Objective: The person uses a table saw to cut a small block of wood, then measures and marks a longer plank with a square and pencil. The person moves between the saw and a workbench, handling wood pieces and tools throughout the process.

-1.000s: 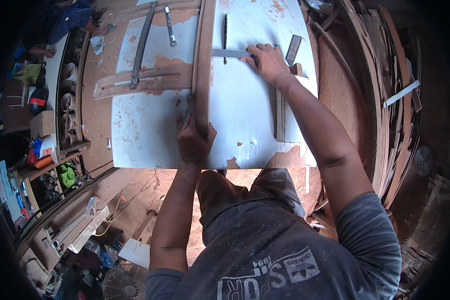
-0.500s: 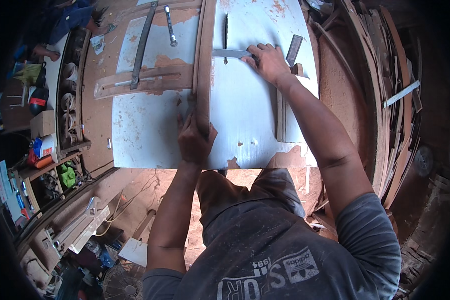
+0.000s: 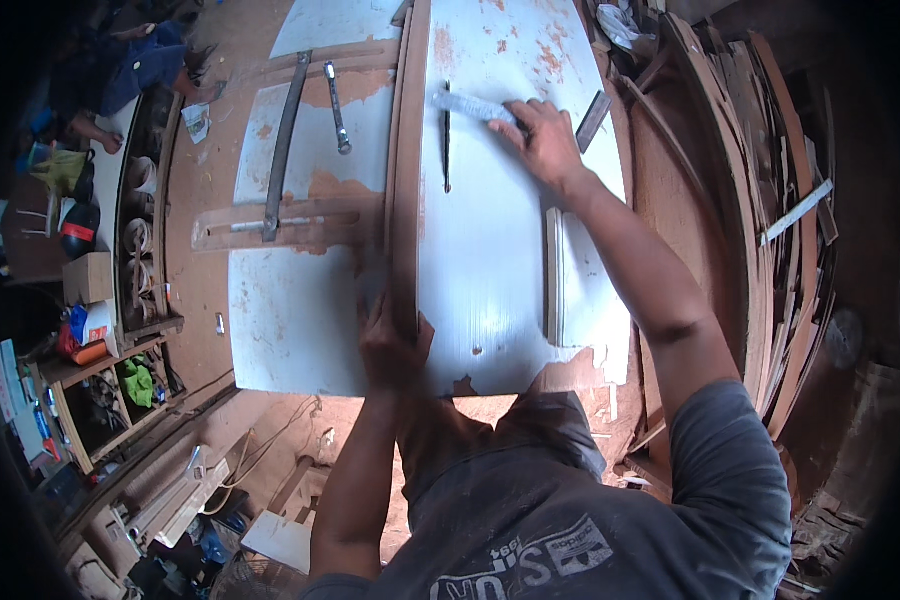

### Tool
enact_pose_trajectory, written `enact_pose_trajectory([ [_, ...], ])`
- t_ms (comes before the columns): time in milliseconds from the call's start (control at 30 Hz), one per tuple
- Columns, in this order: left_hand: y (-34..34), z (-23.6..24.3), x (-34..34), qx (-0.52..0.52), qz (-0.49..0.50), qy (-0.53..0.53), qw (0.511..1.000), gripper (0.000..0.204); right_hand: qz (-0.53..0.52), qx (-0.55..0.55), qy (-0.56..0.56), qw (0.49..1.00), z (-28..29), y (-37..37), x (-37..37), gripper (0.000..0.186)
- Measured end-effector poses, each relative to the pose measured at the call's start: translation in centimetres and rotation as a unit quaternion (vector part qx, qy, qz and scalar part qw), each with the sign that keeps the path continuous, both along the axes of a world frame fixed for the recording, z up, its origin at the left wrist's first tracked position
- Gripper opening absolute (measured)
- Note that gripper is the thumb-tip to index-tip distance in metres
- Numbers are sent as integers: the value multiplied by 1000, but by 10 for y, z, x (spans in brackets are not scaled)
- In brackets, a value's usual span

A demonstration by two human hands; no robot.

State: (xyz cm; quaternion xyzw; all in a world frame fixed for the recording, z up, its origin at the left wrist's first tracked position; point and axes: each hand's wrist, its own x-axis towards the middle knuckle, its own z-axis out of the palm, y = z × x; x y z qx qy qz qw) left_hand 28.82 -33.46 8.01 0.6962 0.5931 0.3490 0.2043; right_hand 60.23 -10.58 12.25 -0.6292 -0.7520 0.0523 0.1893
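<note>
My left hand (image 3: 395, 340), slightly blurred, grips the near end of a long wooden strip (image 3: 407, 180) lying lengthwise on the white, chipped worktop (image 3: 480, 260). My right hand (image 3: 548, 145) holds a flat metal strip (image 3: 470, 107), blurred and angled across a dark, narrow saw blade (image 3: 447, 140) set in the top; whether it touches the blade is unclear. Right of that hand lies a square-like tool (image 3: 593, 122). Left of the wood are a ratchet wrench (image 3: 338, 110), a dark metal bar (image 3: 284, 150) and a slotted wooden piece (image 3: 230, 232).
A pale batten (image 3: 555, 275) lies on the right. Stacked timber (image 3: 780, 250) stands beyond the right edge. At left are a cluttered shelf (image 3: 110, 400) and a bench (image 3: 140, 220); another person (image 3: 140, 80) is at the upper left.
The view has shifted, so the worktop appears lower. My right hand has moved slightly away from me, tilting the metal strip, whose tip is now clear of the wooden strip. My left hand still grips.
</note>
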Motion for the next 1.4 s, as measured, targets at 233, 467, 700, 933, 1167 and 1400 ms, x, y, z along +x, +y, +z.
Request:
enact_pose_trajectory([
  [233, 3, -6, -4, -17, -16, 44, 999, 62, 21, 71, -65, 995, -41, 103, 30, 46],
  [467, 4, -4, -5, -39, -19, 53, 998, 61, 56, 118, -66, 989, -77, 117, 29, 41],
  [700, 3, -6, -5, -51, -29, 64, 996, 57, 66, 173, -81, 979, -74, 117, 30, 38],
  [933, 3, -6, -7, -55, -39, 63, 996, 53, 74, 200, -104, 971, -77, 119, 31, 35],
  [1167, 3, -8, -9, -66, -48, 73, 994, 53, 77, 200, -103, 971, -82, 121, 32, 34],
  [1400, 1, -9, -11, -72, -49, 65, 994, 54, 77, 201, -92, 972, -82, 121, 32, 35],
])
